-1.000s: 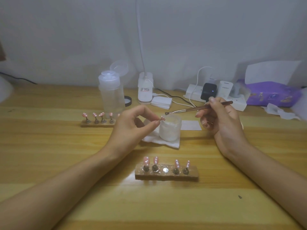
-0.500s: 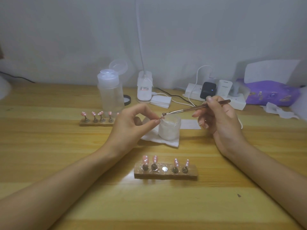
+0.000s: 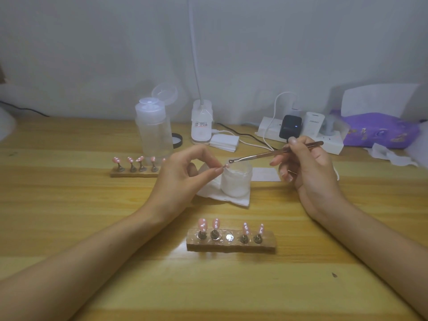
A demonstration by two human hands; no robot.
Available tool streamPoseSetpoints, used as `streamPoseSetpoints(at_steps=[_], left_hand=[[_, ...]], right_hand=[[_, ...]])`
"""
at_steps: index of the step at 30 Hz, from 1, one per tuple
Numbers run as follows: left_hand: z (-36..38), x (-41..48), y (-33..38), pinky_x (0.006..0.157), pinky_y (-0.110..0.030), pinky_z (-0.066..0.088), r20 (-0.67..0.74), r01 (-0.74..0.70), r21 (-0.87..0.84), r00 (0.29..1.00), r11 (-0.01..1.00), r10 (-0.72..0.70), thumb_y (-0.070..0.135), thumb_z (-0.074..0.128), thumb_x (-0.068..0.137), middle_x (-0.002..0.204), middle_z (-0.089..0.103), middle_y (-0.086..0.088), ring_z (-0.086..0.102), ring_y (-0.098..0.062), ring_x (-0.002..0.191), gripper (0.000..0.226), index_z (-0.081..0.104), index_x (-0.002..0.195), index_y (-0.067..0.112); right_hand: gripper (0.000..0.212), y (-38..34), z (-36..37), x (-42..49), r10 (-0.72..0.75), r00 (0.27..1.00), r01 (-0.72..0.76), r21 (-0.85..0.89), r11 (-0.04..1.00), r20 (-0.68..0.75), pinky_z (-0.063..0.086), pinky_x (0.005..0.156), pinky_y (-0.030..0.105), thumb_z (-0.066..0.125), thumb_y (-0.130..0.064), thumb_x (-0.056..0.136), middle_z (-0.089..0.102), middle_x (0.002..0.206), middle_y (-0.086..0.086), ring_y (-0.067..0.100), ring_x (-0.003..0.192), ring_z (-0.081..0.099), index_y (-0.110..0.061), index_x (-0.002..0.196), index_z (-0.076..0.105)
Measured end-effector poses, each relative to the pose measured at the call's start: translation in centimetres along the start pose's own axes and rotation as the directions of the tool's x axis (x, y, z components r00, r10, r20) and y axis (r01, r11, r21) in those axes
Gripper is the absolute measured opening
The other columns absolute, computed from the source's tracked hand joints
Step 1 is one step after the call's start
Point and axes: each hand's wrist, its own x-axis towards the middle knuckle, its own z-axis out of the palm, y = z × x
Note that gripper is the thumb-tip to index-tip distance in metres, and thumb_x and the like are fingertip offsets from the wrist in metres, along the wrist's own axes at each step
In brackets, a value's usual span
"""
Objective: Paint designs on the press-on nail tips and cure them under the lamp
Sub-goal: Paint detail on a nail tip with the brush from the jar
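**nailnoob:** ok, head cam view. What's each hand got?

**dotqueen:** The left hand (image 3: 183,179) is pinching one small pink nail tip (image 3: 225,166) between thumb and forefinger, held up over the mouth of the frosted jar (image 3: 236,181) mid-table. The right hand (image 3: 308,172) has its fingers clamped pen-style round a thin metal dotting tool (image 3: 273,154). The shaft runs left, so the ball end sits right beside the pinched tip — can't tell if it's actually touching.

**nailnoob:** and the rest of the set?

**dotqueen:** The near holder (image 3: 231,246) is a wooden block close to the person, between the two forearms. Four pink tips with white dots stand on little stems in it, two on the left and two on the right, with a bare middle socket (image 3: 229,237). The far holder (image 3: 134,174) is further back on the left, its right end hidden by the left hand, and it has several more pink dotted tips on it.

**nailnoob:** anything else on the desk?

**dotqueen:** The jar sits on a folded white wipe (image 3: 238,200). Along the far edge by the wall, left to right:
- a clear pump bottle (image 3: 154,130) with its cap flipped open
- a white lamp base (image 3: 201,122) with a stem going up out of frame
- a stack of white pads (image 3: 224,142)
- a power strip (image 3: 333,147) with chargers plugged in
- a purple packet (image 3: 379,133)

All of it is on a wooden table (image 3: 69,216).
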Motion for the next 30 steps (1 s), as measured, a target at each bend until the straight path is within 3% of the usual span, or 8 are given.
streamPoseSetpoints(at_steps=[3,6,14,19,24,30], left_hand=[[-0.06,-0.03,-0.12,0.048,-0.021,0.027,-0.001,0.010,-0.001,1.000,1.000,-0.010,0.021,0.076,0.087,0.049,0.041,0.012,0.032,-0.009,0.047,0.011,0.068,0.079,0.020],[-0.09,-0.03,-0.10,0.049,-0.024,0.025,0.000,0.012,-0.012,1.000,1.000,-0.012,0.024,0.076,0.086,0.050,0.037,0.003,0.031,-0.011,0.048,0.012,0.068,0.078,0.021],[-0.02,-0.02,-0.05,0.048,-0.017,0.026,0.008,-0.006,-0.012,1.000,1.000,0.006,0.019,0.075,0.088,0.050,0.046,0.017,0.031,-0.008,0.047,0.011,0.068,0.079,0.018],[-0.04,-0.05,-0.02,0.048,-0.018,0.026,0.019,-0.005,-0.027,1.000,1.000,0.006,0.019,0.075,0.087,0.055,0.053,0.006,0.031,-0.006,0.046,0.012,0.068,0.078,0.020],[0.01,-0.05,-0.01,0.046,-0.014,0.025,0.022,-0.011,-0.029,1.000,1.000,0.011,0.019,0.074,0.088,0.049,0.046,0.017,0.029,-0.004,0.045,0.012,0.067,0.079,0.017],[-0.05,-0.08,-0.11,0.046,-0.016,0.025,0.026,-0.002,-0.032,1.000,0.999,0.003,0.019,0.074,0.088,0.049,0.046,0.011,0.029,-0.005,0.045,0.011,0.067,0.080,0.019]], right_hand=[[0.022,-0.12,0.16,-0.14,-0.030,0.998,0.030,0.000,1.000,0.063,0.038,0.043,0.019,0.050,-0.025,0.103,0.071,0.067,0.007,0.012,0.044,0.052,-0.018,0.082,0.048],[0.021,-0.08,0.17,-0.14,-0.006,0.999,0.007,-0.034,0.999,0.039,0.038,0.043,0.020,0.050,-0.024,0.103,0.071,0.067,0.008,0.013,0.045,0.052,-0.016,0.083,0.048],[0.021,-0.20,0.26,-0.27,-0.012,0.999,0.014,-0.032,0.999,0.048,0.037,0.043,0.019,0.049,-0.024,0.103,0.071,0.066,0.007,0.012,0.045,0.052,-0.016,0.084,0.048],[0.023,-0.32,0.14,-0.33,-0.047,0.997,0.048,-0.011,0.999,0.053,0.036,0.043,0.019,0.048,-0.023,0.103,0.071,0.066,0.006,0.012,0.044,0.051,-0.016,0.082,0.047],[0.021,-0.10,0.06,-0.20,-0.027,1.000,0.028,-0.046,0.999,0.012,0.037,0.043,0.020,0.049,-0.023,0.104,0.071,0.066,0.007,0.013,0.044,0.051,-0.015,0.084,0.049],[0.022,-0.12,0.12,-0.27,-0.057,0.996,0.060,-0.049,0.997,0.067,0.038,0.042,0.019,0.048,-0.023,0.104,0.072,0.068,0.007,0.013,0.044,0.052,-0.015,0.083,0.048]])
